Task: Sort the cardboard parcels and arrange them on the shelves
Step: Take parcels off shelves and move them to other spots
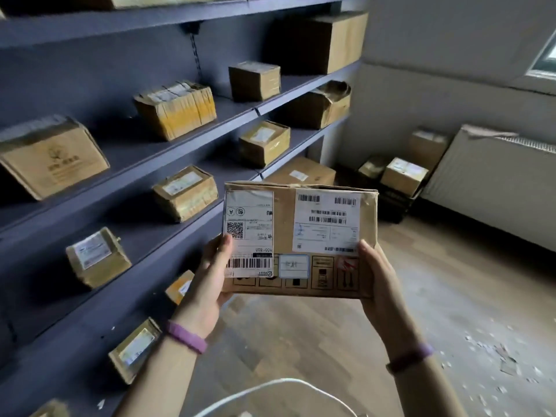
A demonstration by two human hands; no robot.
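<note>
I hold a flat cardboard parcel [284, 227] up in front of me, its face with two white shipping labels turned toward the camera. My left hand [210, 275] grips its lower left corner, thumb over the left label. My right hand [380, 275] grips its lower right corner. The parcel is in the air beside the grey shelves [126, 155] on the left. Several taped cardboard parcels sit spaced along those shelves, such as a yellow-taped one [176, 108] and a labelled one [186, 192].
More parcels [404, 174] are piled on a dark crate on the floor by the far wall, next to a white radiator [493, 188]. Paper scraps litter the wooden floor [487, 350] at right. A white curved cord [279, 386] hangs below my arms.
</note>
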